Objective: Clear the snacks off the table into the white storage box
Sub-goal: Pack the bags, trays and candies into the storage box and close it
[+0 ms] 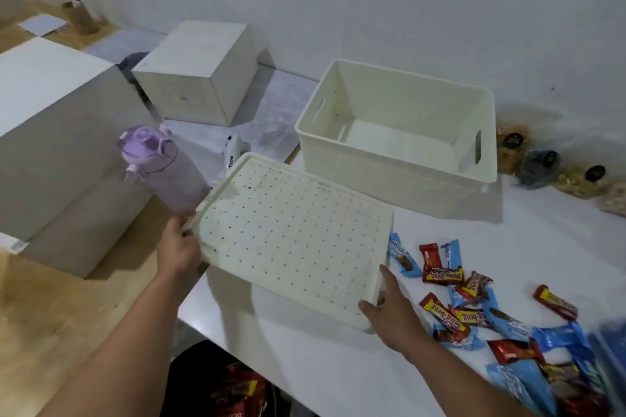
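Both hands, left hand [178, 244] and right hand [389, 311], grip opposite edges of the perforated lid [294, 234] (white storage box [399, 135] open behind), which could sweep the nearby snacks [474, 308] off the table [305, 359].

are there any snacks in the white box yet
No, the white storage box stands open with a bare floor, while the snack bars lie on the table and both hands hold the lid.

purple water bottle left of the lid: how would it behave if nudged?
The purple water bottle is tall and narrow, so probably apt to tip. Its round body would likely roll once down. The lid held by the left hand is right beside it, so a bump seems possible.
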